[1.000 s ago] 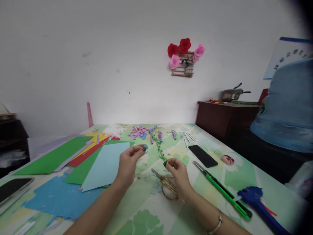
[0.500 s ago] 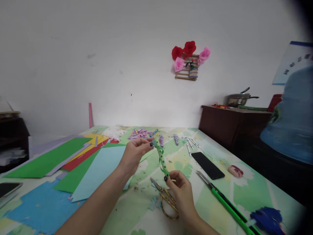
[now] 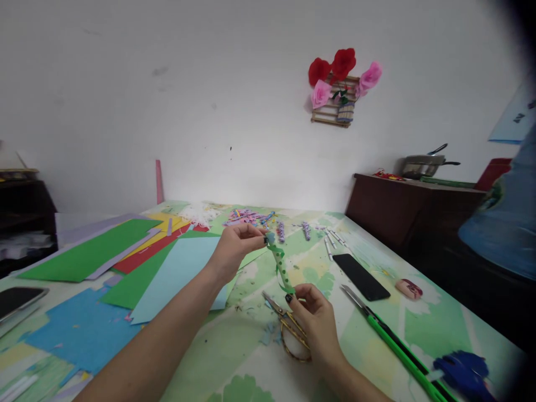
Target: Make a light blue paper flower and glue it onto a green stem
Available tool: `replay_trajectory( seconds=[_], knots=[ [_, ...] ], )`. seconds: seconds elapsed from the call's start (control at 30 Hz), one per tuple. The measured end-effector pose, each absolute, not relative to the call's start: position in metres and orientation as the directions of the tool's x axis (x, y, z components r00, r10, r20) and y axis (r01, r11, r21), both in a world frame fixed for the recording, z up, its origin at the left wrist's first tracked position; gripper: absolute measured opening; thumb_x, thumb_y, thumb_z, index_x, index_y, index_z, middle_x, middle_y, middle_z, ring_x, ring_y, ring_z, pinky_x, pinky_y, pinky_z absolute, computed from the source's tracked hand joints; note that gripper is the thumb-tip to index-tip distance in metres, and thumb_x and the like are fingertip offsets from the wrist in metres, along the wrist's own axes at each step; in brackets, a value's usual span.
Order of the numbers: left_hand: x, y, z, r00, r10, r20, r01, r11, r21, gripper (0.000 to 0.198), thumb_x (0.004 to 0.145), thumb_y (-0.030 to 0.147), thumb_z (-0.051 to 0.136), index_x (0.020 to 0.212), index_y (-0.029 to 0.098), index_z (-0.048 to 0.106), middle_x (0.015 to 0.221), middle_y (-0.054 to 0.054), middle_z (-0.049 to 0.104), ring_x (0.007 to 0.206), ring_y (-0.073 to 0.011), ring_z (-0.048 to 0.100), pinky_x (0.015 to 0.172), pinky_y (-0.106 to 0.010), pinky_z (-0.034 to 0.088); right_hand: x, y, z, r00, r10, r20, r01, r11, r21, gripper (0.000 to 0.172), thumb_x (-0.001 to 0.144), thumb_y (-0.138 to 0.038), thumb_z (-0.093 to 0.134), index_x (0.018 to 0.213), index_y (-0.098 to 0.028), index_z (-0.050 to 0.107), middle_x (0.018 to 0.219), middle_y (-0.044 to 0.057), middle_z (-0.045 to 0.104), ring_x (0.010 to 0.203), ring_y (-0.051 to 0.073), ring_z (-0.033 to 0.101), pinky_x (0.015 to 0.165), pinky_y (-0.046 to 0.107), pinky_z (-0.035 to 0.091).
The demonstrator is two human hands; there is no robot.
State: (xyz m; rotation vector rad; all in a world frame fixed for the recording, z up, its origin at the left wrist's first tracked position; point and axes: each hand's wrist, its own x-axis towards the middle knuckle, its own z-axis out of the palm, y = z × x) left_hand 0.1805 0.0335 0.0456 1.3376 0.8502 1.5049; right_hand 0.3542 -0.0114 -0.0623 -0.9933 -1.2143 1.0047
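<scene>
Between my hands, above the table, is a thin green paper roll (image 3: 281,267) with darker green dots and a green strip curling around it. A small blue piece (image 3: 270,237) tops its upper end. My left hand (image 3: 238,245) pinches the roll at that upper end. The lower end sits between the thumb and fingers of my right hand (image 3: 316,312). Gold-handled scissors (image 3: 288,326) lie on the table just left of my right hand, partly behind it. Two purple curled pieces (image 3: 281,231) (image 3: 306,230) lie farther back.
Coloured paper sheets (image 3: 92,251) cover the left side, with a phone (image 3: 20,300) at the edge. On the right are a black phone (image 3: 360,277), a green cutter (image 3: 389,338), a mouse (image 3: 409,288) and a blue object (image 3: 460,371). Paper strips (image 3: 247,218) lie at the back.
The camera view has shifted, so the wall flowers appear higher and farther right. Both hands keep their hold on the green paper roll, with little change in their pose.
</scene>
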Motion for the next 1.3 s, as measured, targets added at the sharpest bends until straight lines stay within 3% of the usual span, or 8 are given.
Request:
replay_trajectory(
  seconds=[0.27,0.5,0.83,1.1,1.3],
  knots=[
    [0.1794,0.0348,0.0424,0.011,0.918,0.396,-0.116,-0.392,0.913,0.012,0.058,0.019,0.069,0.057,0.014,0.059,0.09,-0.009,0.065,0.086,-0.0214,0.061,0.078,-0.035,0.047,0.3536,-0.0118,-0.0601,0.091,0.965,0.248,-0.025,0.251,-0.968,0.017,0.067,-0.031,0.068,0.07,-0.018,0.058,0.07,-0.001,0.056,0.062,0.013,0.05,0.058,0.024,0.04],
    [0.1803,0.0327,0.0448,-0.011,0.895,0.445,-0.031,-0.445,0.895,0.015,0.059,0.017,0.068,0.053,0.015,0.054,0.082,-0.004,0.061,0.072,-0.015,0.059,0.071,-0.03,0.047,0.3531,-0.0106,-0.0595,0.095,0.966,0.241,-0.014,0.243,-0.97,0.016,0.066,-0.029,0.068,0.069,-0.018,0.058,0.069,0.0,0.056,0.061,0.013,0.05,0.057,0.024,0.04],
    [0.1785,0.0336,0.0443,-0.006,0.882,0.471,-0.015,-0.471,0.882,0.014,0.059,0.015,0.067,0.055,0.014,0.054,0.083,-0.004,0.06,0.07,-0.0133,0.058,0.067,-0.028,0.048,0.3526,-0.0106,-0.0592,0.097,0.97,0.224,-0.002,0.226,-0.974,0.015,0.064,-0.026,0.068,0.068,-0.017,0.057,0.067,-0.001,0.054,0.057,0.012,0.049,0.054,0.024,0.038],
    [0.1743,0.0361,0.0427,0.064,0.849,0.525,0.036,-0.528,0.849,0.013,0.063,0.015,0.067,0.06,0.013,0.055,0.081,-0.003,0.06,0.072,-0.0137,0.06,0.069,-0.03,0.051,0.3512,-0.0127,-0.0585,0.051,0.973,0.224,0.026,0.222,-0.975,0.016,0.066,-0.028,0.064,0.069,-0.017,0.053,0.067,-0.002,0.051,0.055,0.01,0.045,0.052,0.022,0.035],
    [0.1731,0.0379,0.0396,0.208,0.776,0.596,0.127,-0.626,0.77,0.01,0.067,0.012,0.064,0.062,0.014,0.057,0.075,-0.003,0.06,0.073,-0.0133,0.059,0.071,-0.029,0.051,0.3521,-0.0091,-0.0661,0.017,0.978,0.208,0.142,0.204,-0.969,0.011,0.066,-0.023,0.061,0.07,-0.017,0.053,0.068,-0.002,0.053,0.056,0.01,0.048,0.052,0.021,0.038]
  ],
)
